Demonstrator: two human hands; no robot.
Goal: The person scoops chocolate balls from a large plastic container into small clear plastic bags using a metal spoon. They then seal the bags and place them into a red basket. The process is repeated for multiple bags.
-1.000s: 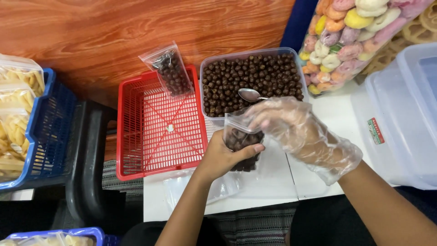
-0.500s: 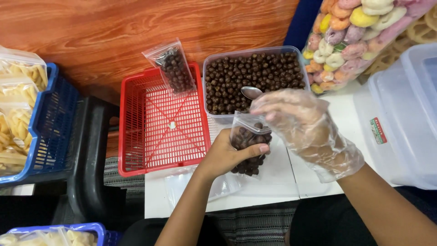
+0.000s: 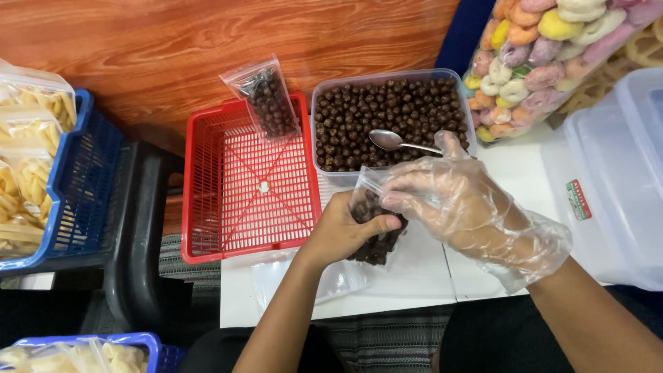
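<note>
**A:** What is each hand gripping?

**B:** The bare left hand [image 3: 343, 231] is wrapped around a small clear bag [image 3: 376, 224] of dark chocolate balls, thumb pressed across its front. The right hand [image 3: 456, 200], in a loose plastic glove, pinches the bag's open top edge between its fingertips.

**A:** Where does the bag sit?

**B:** Just below centre of the frame, over the white table [image 3: 511, 173], right in front of the clear tub [image 3: 394, 114] of chocolate balls. A metal spoon [image 3: 394, 141] lies on those balls, just above the gloved fingers.

**A:** And around that?

**B:** Left of the tub, a red basket [image 3: 242, 179] with a filled bag [image 3: 266, 100] leaning on its far rim. Blue crates [image 3: 76, 179] of yellow snacks at far left, a sack of pastel rings [image 3: 545, 55] at upper right, and a clear lidded box [image 3: 615, 179] on the right.
</note>
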